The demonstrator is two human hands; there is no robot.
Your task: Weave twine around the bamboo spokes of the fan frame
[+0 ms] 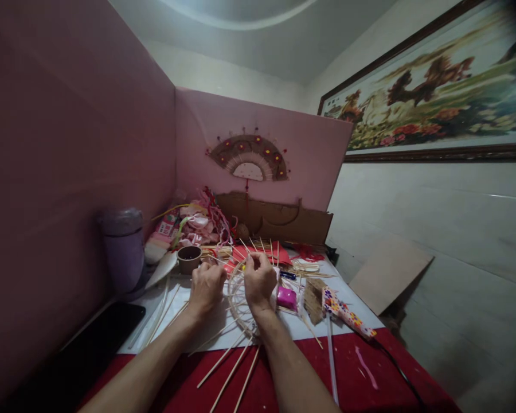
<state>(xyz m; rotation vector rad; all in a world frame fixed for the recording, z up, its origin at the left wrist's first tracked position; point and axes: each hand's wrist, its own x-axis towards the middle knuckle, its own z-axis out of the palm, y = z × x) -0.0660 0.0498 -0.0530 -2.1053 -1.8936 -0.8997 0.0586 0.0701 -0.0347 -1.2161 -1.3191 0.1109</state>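
On the table in front of me lies a round frame of thin sticks (233, 304) with a pale woven rim, its sticks spreading outward like spokes. My right hand (260, 281) is over the right part of this frame, thumb and fingers pinched at its far rim. Just left of the rim, my left hand (207, 287) is closed with its knuckles up; whatever its fingers hold is hidden. Long loose stick ends (233, 376) reach toward me over the red cloth. Behind my left hand stands a small brown cup (189, 260) with dark contents.
A purple lidded cup (122, 249) and a black phone (107, 327) are at the left. At the right lie a magenta packet (287, 298) and a flower-patterned glue gun (346, 312) with a cord. Ribbons (198, 223) pile up behind, below a decorated fan (249, 158).
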